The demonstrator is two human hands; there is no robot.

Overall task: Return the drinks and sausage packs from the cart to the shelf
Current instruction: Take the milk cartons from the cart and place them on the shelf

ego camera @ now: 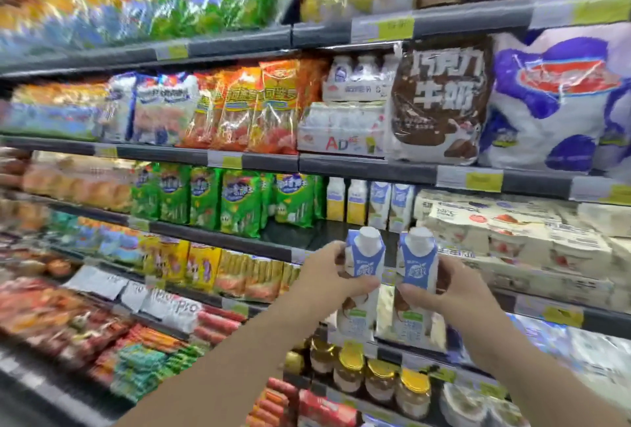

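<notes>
Gripping 1 blue-and-white drink carton [362, 276] in the left hand [329, 276] and another carton [417, 276] in the right hand [450, 285], the person should slide both upright onto the shelf [293, 232] gap before the matching cartons [391, 204].

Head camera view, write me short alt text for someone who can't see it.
Two bare hands each hold a blue-and-white drink carton upright before a stocked supermarket shelf: left hand on the left carton, right hand on the right carton. Matching cartons stand on the shelf behind, beside green snack bags.

Two bare, sleeveless forearms [239, 358]
</notes>
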